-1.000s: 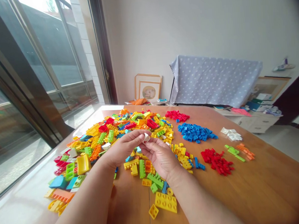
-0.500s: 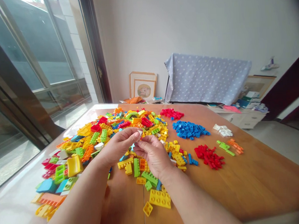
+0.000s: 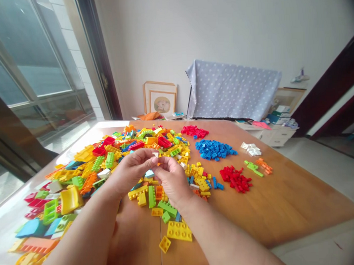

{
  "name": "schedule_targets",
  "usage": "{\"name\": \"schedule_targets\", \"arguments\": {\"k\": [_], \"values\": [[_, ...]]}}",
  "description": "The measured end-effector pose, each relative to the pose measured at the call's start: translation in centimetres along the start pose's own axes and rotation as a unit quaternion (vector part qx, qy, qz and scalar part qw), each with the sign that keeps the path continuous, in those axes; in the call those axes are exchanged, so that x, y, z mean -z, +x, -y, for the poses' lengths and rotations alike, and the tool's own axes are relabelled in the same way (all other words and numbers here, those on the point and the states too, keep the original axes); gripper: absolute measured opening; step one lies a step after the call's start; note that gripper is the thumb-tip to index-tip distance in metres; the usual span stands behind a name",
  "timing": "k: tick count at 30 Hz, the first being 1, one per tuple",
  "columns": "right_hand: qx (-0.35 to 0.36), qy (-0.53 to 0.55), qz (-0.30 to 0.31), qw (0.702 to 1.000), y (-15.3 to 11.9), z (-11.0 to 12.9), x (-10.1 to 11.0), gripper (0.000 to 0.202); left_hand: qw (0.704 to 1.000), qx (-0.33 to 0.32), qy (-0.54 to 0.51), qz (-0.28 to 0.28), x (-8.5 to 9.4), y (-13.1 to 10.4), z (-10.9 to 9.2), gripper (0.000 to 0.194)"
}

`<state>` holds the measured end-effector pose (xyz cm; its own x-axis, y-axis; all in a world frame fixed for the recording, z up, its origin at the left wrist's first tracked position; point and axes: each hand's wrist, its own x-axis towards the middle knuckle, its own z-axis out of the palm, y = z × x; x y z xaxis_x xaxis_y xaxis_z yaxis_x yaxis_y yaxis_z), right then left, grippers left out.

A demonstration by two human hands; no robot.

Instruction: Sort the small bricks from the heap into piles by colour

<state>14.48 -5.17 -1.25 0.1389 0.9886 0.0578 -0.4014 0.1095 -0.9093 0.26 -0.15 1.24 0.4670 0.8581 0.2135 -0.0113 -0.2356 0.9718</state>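
Observation:
My left hand [image 3: 136,167] is closed, with thumb and fingers pinching a small white toy brick [image 3: 155,154]. Only a corner of that brick shows above the thumb. Against it, fingertip to fingertip, is my right hand [image 3: 174,182], also closed in a pinch. A speck of orange-red shows between the two hands, but the fingers cover most of whatever is there. Both hands are above a large mixed heap of building bricks [image 3: 92,166]. Below my right wrist lie a yellow eight-stud brick [image 3: 179,231] and a small yellow brick [image 3: 164,244].
Sorted piles stand on the wooden table [image 3: 292,199]: blue bricks [image 3: 215,149], red bricks [image 3: 236,179], a farther red pile [image 3: 194,132], white bricks [image 3: 250,148], green pieces [image 3: 253,168] and orange pieces [image 3: 264,166]. A dotted cloth [image 3: 234,91] hangs behind.
The view has turned a little to the right, so the scene sits farther left. My hands remain together in the same pinch, with slight finger movement around the white brick.

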Motion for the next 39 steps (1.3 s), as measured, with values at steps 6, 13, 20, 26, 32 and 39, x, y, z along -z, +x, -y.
{"name": "schedule_targets", "arguments": {"k": [6, 13, 20, 26, 32, 39], "values": [[0.029, -0.036, 0.001, 0.999, 0.5, -0.5, 0.5, 0.039, 1.0, 0.002, 0.007, 0.007, -0.2, 0.0, -0.3, 0.035], [-0.024, -0.048, -0.004, 0.999, 0.1, 0.6, 0.3, 0.027, 0.994, 0.02, -0.096, -0.044, 0.2, -0.2, -0.5, 0.036], [-0.034, -0.03, -0.016, 0.999, 0.1, 1.2, 0.6, 0.025, 0.976, 0.029, -0.205, -0.063, 0.6, -0.6, -1.1, 0.033], [0.007, -0.05, -0.002, 0.999, -0.1, 1.0, 0.6, 0.023, 0.98, 0.026, -0.192, -0.035, 0.4, -0.6, -1.0, 0.031], [0.058, -0.121, 0.013, 0.991, -0.4, 0.9, 0.3, 0.031, 0.984, 0.016, -0.175, -0.023, 0.2, -0.6, -1.0, 0.028], [0.084, -0.105, 0.027, 0.99, -0.2, 0.0, 0.0, 0.036, 0.985, 0.012, -0.167, -0.032, -0.1, -0.5, -0.5, 0.032]]}}
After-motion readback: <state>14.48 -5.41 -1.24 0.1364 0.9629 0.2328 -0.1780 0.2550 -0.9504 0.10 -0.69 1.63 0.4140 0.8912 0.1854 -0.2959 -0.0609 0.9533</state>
